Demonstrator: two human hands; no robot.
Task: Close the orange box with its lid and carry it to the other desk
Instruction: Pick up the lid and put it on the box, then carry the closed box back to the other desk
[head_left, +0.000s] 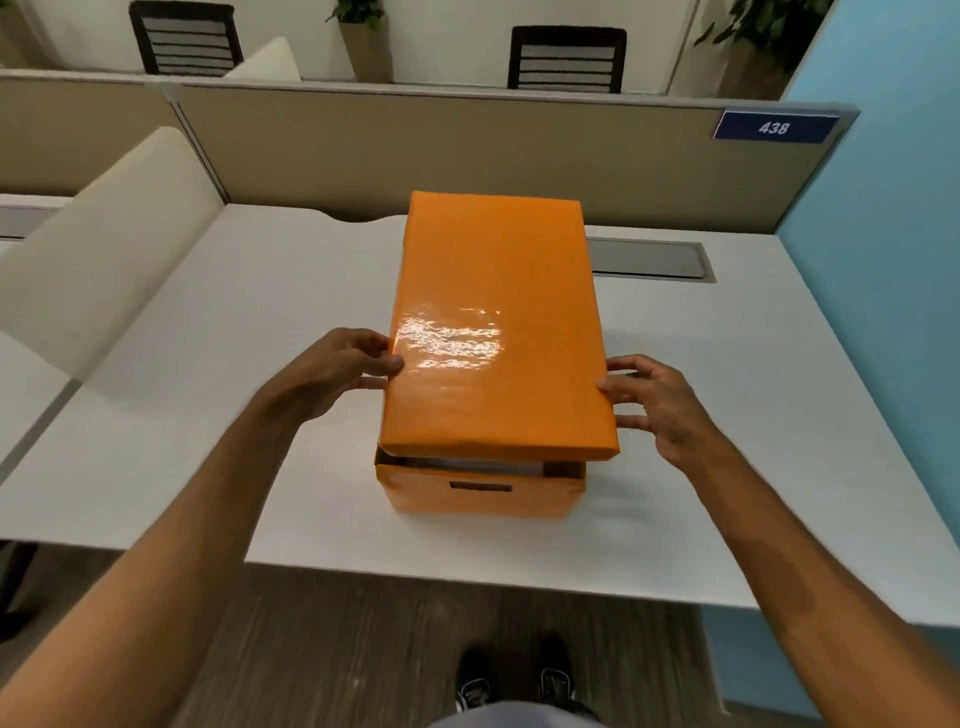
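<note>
An orange box (480, 493) with a slot handle in its near wall stands on the white desk (208, 415). Its glossy orange lid (496, 332) hovers just above it, with a gap at the near edge showing white contents inside. My left hand (332, 371) grips the lid's left edge, thumb on top. My right hand (657, 402) holds the lid's right edge with the fingers spread along its side.
A beige partition (467, 150) with a blue "438" sign (774, 127) backs the desk. A grey cable cover (649, 260) lies behind the box on the right. A cream divider (104, 249) stands at left, a blue wall (883, 260) at right. Chairs and plants stand beyond.
</note>
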